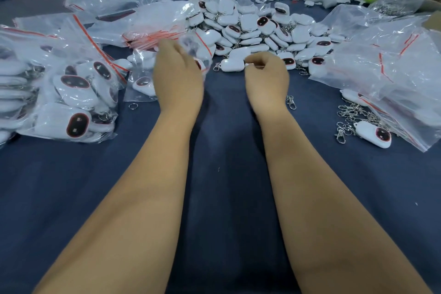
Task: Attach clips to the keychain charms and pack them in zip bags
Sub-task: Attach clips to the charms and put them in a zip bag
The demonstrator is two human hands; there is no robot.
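Observation:
My right hand (pixel 267 74) pinches the right end of a white keychain charm (pixel 232 64) that lies on the blue cloth, with a metal clip (pixel 216 67) at its left end. My left hand (pixel 176 74) is just left of it, and its fingers hold a small clear zip bag (pixel 196 49) with a red seal strip, blurred by motion. A white shape shows inside that bag. Behind both hands lies a big pile of white charms (pixel 257 28) with dark oval faces.
Filled zip bags (pixel 66 93) are heaped at the left and a stack of empty ones (pixel 152 28) lies behind them. More bags (pixel 393 71) sit at the right over loose metal clips (pixel 353 112) and one charm (pixel 374 133). A lone clip (pixel 291 101) lies by my right wrist.

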